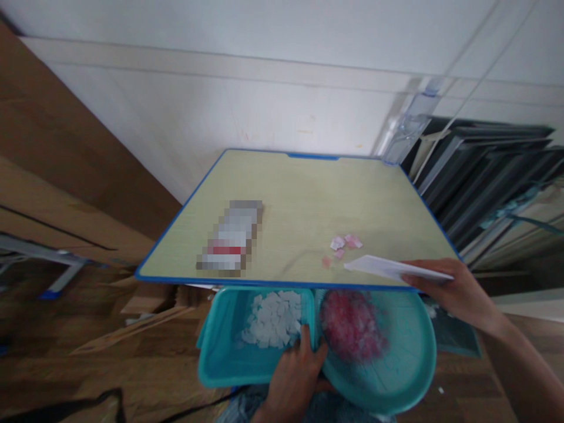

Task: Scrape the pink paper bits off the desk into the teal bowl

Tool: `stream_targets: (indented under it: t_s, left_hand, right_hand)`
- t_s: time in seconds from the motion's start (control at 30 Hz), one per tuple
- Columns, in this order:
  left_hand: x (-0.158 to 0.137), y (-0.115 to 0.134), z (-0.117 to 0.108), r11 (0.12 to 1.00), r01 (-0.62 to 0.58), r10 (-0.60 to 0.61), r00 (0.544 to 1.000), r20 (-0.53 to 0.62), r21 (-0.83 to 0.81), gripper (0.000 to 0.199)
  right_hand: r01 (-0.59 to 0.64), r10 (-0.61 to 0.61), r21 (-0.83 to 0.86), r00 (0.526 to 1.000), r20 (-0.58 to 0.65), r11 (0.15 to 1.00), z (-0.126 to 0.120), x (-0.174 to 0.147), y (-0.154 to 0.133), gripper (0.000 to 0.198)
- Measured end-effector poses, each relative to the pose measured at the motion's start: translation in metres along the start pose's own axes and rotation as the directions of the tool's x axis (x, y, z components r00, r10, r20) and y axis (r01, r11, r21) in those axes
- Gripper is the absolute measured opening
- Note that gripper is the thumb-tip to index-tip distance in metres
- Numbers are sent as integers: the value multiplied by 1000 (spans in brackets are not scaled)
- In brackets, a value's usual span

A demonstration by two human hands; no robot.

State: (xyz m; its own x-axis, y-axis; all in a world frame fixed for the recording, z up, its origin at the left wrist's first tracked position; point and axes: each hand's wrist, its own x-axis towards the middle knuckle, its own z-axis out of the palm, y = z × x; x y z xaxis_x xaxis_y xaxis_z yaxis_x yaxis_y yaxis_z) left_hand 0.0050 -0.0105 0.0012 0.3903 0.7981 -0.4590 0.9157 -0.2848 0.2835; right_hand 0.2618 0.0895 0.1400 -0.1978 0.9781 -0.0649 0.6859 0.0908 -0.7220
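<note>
My right hand [449, 291] is closed around the near end of a flat white piece of paper or card [383, 267], held low over the front right of the board. Small pink-and-white paper pieces [338, 243] lie just beyond its tip. Below the board edge, my left hand [297, 364] reaches to where a rectangular teal basin [220, 373] meets a round teal basket [427, 364]. Its index finger is on the basin side and its thumb on the basket side, with the rims between. White paper pieces [273, 320] fill part of the basin; a blurred pink-red heap [352, 326] lies in the basket.
The pale board [291, 188] has a blue edge and bears a pixelated oblong object [233, 235] at its left. Brown cardboard [88, 147] leans at the left. Dark flat panels [484, 158] are stacked at the right, beside a clear plastic tube [409, 126]. A white wall [286, 111] stands behind.
</note>
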Motion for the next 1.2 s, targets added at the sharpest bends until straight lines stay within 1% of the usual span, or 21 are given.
stream_targets:
  t_s: [0.07,0.13,0.33,0.47,0.63,0.8,0.87,0.97,1.1,1.13,1.2]
  left_hand:
    - [0,0,0,1000,6,-6,1000,-9,-2,66]
    - [-1,1,0,1000,12,-12,1000,-16,0,67]
    - [-1,0,0,1000,7,-7,1000,-7,-3,65]
    - [-1,0,3,1000,9,-9,1000,-18,4,64]
    - [-1,1,1,1000,2,-2,1000,-16,5,64]
    - [-1,1,2,1000,-8,8,999,-33,-4,67]
    - [-1,0,2,1000,-9,8,999,-41,-13,68]
    - [-1,1,1,1000,-7,6,999,-52,-17,68]
    - [-1,2,0,1000,-24,24,998,-64,-4,68]
    - [-1,2,0,1000,-28,28,998,-64,0,69]
    - [-1,2,1,999,-36,36,997,-61,8,70]
  right_hand:
    - [9,-9,-7,999,-41,1000,-1,0,-1,33]
    - [18,-19,-15,998,-53,1000,0,-1,-2,32]
    - [10,-10,-18,999,33,1000,3,0,-3,34]
    - [-1,2,-28,999,40,1000,0,-2,-3,34]
    - [20,-19,-2,996,88,1000,1,-5,-8,33]
    - [116,-118,22,980,158,993,18,7,-21,31]
    - [170,-175,41,965,196,985,28,17,-29,30]
    - [258,-269,76,937,223,963,47,32,-43,28]
    - [364,-386,138,899,208,921,68,47,-59,25]
    - [368,-392,150,898,198,918,70,49,-61,24]
    - [346,-370,158,914,165,925,72,51,-61,21]
